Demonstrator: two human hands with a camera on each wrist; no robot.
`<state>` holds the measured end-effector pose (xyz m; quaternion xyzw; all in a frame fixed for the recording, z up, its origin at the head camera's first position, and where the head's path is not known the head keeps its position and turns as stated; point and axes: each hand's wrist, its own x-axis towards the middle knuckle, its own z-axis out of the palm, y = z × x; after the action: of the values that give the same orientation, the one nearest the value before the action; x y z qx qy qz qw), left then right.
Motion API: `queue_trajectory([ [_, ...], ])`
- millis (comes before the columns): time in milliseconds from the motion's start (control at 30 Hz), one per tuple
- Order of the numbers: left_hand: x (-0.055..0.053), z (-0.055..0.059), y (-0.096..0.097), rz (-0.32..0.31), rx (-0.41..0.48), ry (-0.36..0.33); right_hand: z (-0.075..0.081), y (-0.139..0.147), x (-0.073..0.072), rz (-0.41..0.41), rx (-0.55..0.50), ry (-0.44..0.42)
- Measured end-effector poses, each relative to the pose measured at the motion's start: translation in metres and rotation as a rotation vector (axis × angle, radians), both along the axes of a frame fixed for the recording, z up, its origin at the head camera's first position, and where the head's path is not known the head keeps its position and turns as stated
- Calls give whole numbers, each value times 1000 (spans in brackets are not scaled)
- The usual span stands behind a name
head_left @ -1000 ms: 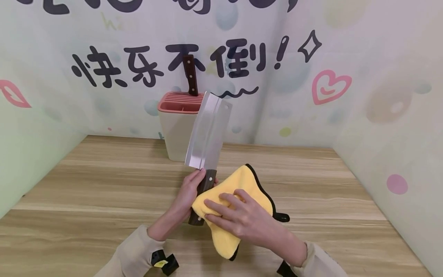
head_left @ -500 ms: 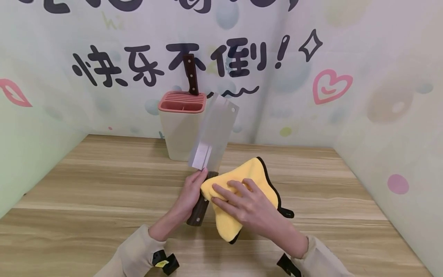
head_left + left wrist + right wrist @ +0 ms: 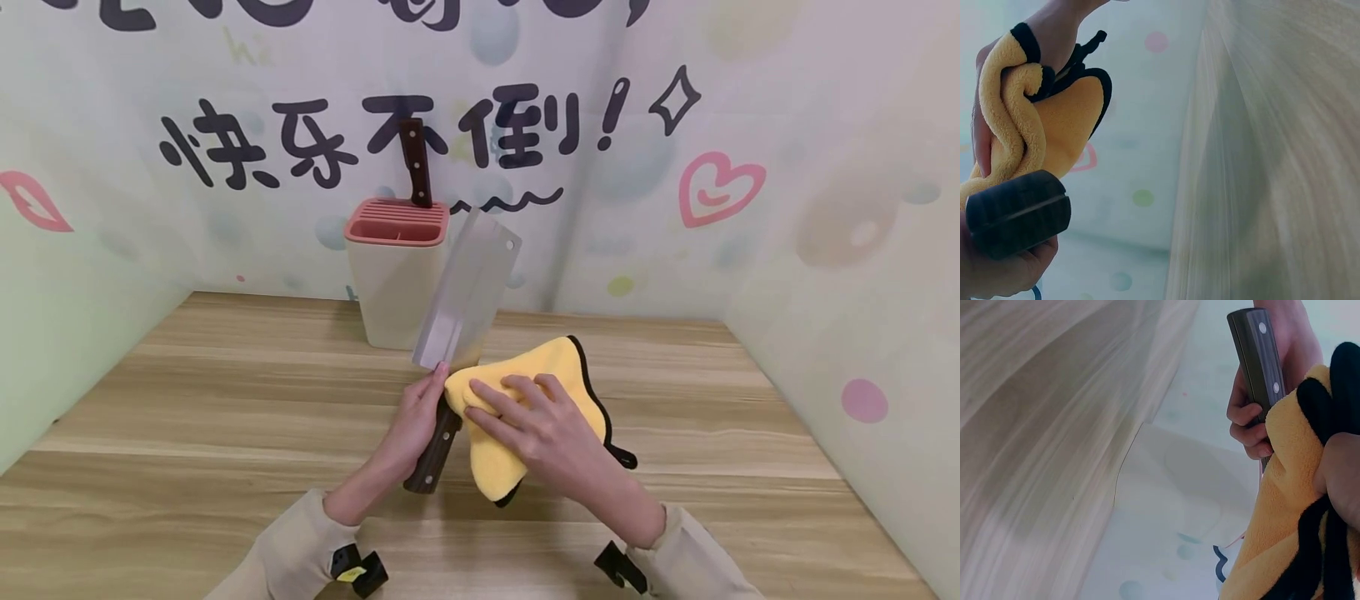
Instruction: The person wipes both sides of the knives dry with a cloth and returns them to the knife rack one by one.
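In the head view my left hand [image 3: 411, 423] grips the dark wooden handle of a cleaver [image 3: 480, 279]. Its broad metal blade points up and slightly right, raised above the table. My right hand [image 3: 546, 432] holds a yellow cloth [image 3: 497, 473] with black edging. The cloth lies against the top of the handle, beside the blade's base, and covers that part. From the left wrist, the handle's butt [image 3: 1019, 214] shows with the bunched cloth [image 3: 1069, 122] behind it. The right wrist view shows left-hand fingers [image 3: 1246, 416] curled round the riveted handle [image 3: 1259, 359].
A cream knife block [image 3: 393, 296] with a pink slotted top stands at the back, behind the blade. One brown-handled knife [image 3: 417, 162] is upright in it. The wood-grain table [image 3: 225, 400] is bounded by printed walls [image 3: 615, 225]. Black devices [image 3: 360, 572] sit at both wrists.
The right hand and cloth have slid up the handle toward the blade, baring its lower part. The blade has shifted a little right and turned; the left hand keeps its grip.
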<state>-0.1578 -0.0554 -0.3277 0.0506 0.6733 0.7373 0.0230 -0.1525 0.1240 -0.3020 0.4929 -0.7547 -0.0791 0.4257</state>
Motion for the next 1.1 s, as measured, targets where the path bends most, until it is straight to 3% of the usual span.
queue_trajectory([
  [267, 1, 1, 4, 8, 10, 18, 1, 3, -4, -54, -55, -27],
  [533, 2, 4, 5, 16, 34, 18, -5, 2, -5, -33, -149, -61],
  [1100, 4, 10, 4, 46, 111, 13, -10, 2, -1, -25, -186, -49],
])
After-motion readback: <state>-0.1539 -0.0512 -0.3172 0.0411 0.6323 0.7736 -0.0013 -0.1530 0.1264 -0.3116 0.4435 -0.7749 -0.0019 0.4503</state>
